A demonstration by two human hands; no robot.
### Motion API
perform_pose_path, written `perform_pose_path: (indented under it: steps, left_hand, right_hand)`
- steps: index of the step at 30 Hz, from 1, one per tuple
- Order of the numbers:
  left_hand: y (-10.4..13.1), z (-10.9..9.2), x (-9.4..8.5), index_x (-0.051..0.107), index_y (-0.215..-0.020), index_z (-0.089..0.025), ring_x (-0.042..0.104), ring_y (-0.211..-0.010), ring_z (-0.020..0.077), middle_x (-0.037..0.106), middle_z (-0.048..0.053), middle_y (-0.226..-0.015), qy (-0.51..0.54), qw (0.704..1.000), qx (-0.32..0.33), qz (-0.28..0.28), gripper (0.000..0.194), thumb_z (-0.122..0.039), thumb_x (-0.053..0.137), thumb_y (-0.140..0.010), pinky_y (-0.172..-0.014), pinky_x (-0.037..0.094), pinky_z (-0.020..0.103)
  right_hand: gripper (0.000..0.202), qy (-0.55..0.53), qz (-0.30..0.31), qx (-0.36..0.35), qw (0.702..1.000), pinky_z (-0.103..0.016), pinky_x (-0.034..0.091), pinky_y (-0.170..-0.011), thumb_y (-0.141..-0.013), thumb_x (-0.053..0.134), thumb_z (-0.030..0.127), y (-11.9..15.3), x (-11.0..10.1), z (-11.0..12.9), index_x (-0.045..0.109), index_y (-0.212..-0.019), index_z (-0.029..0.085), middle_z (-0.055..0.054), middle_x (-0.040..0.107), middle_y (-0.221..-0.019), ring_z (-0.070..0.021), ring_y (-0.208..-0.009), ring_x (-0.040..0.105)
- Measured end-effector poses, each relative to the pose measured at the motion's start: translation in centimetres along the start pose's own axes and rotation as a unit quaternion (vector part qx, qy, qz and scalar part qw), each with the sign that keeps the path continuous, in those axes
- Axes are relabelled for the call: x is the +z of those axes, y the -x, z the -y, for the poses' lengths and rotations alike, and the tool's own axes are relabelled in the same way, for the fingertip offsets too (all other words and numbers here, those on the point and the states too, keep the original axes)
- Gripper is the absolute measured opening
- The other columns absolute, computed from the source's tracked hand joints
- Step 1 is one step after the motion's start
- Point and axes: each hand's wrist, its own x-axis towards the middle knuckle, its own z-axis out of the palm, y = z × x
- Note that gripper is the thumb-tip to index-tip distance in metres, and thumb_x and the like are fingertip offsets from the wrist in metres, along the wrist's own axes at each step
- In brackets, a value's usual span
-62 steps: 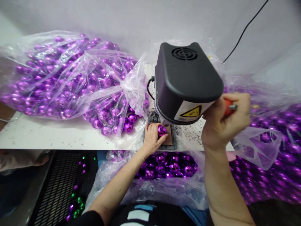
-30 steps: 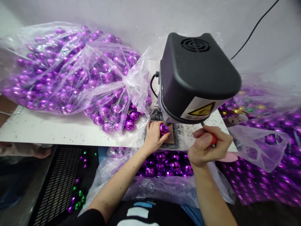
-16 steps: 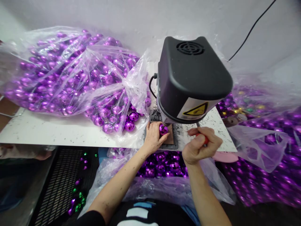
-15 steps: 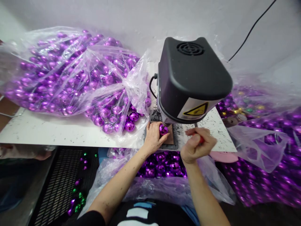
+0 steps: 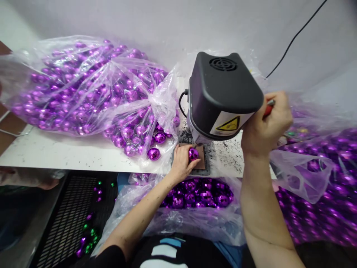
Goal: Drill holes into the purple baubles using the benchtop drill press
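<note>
Currently, a white desk is running along a pale wall, black flecks dotting its right part. Near the front edge, right of centre, the left hand is gripping a purple faceted ball over a brown board, just below a black machine. The right hand is clasping a red handle at the machine's right side. The housing is hiding the desk behind it, and the right forearm is crossing the front edge near the right corner. A bulging clear bag of purple balls is covering the left rear edge. Another clear bag is spreading below the front edge; more bagged balls are lying beyond the right edge.
</note>
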Motion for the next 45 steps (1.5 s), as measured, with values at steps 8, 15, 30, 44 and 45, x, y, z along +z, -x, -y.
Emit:
perform_pose_path:
  steps: [8, 15, 30, 44, 45]
  left_hand:
    - [8.1, -2.6, -4.0, 0.039, -0.148, -0.022, 0.056, -0.125, 0.0297, 0.057, 0.015, -0.137, 0.027, 0.992, 0.039, 0.119, 0.069, -0.038, 0.073, -0.089, -0.105, 0.051, 0.047]
    - [6.0, 3.5, -9.9, 0.060, -0.129, -0.022, 0.062, -0.113, 0.0259, 0.064, 0.011, -0.121, -0.121, 0.989, -0.066, -0.055, 0.029, -0.023, 0.052, -0.101, -0.098, 0.053, 0.043]
    - [2.9, 4.0, -11.0, 0.057, -0.133, -0.024, 0.071, -0.095, 0.0203, 0.068, 0.008, -0.116, 0.497, 0.819, -0.285, 0.024, 0.062, -0.035, 0.084, -0.078, -0.074, 0.054, 0.027]
    - [2.6, 1.9, -7.9, 0.063, -0.121, -0.023, 0.076, -0.091, 0.0203, 0.073, 0.004, -0.105, 0.647, 0.685, -0.321, 0.100, 0.053, -0.024, 0.087, -0.074, -0.072, 0.057, 0.024]
    - [2.6, 1.9, -7.9, 0.064, -0.122, -0.023, 0.076, -0.092, 0.0208, 0.073, 0.005, -0.106, 0.650, 0.681, -0.321, 0.103, 0.054, -0.025, 0.088, -0.073, -0.073, 0.057, 0.024]
  right_hand:
    - [0.032, -0.007, 0.012, 0.039, 0.999, -0.026, 0.023, -0.064, -0.094, 0.053, 0.041, -1.1, 1.4, -0.5, 0.042, -0.073, 0.019, 0.008, 0.037, -0.061, -0.0046, -0.062, 0.032]
    - [0.032, -0.025, 0.011, 0.033, 0.999, -0.025, 0.022, -0.064, -0.094, 0.051, 0.042, -1.0, 1.5, -0.6, 0.042, -0.074, 0.019, 0.008, 0.034, -0.062, -0.0049, -0.061, 0.031]
    - [0.038, -0.029, 0.002, 0.031, 0.999, -0.027, 0.024, -0.064, -0.092, 0.048, 0.052, -1.1, 1.7, -0.8, 0.043, -0.074, 0.019, 0.006, 0.038, -0.063, -0.0065, -0.061, 0.033]
    - [0.038, -0.043, 0.016, 0.050, 0.998, -0.026, 0.029, -0.062, -0.091, 0.046, 0.054, -1.1, 1.4, 0.0, 0.042, -0.074, 0.021, 0.005, 0.040, -0.062, -0.0070, -0.061, 0.034]
    - [0.038, -0.044, 0.015, 0.051, 0.998, -0.026, 0.029, -0.061, -0.091, 0.046, 0.054, -1.1, 1.5, -0.1, 0.043, -0.074, 0.021, 0.006, 0.040, -0.061, -0.0069, -0.060, 0.034]
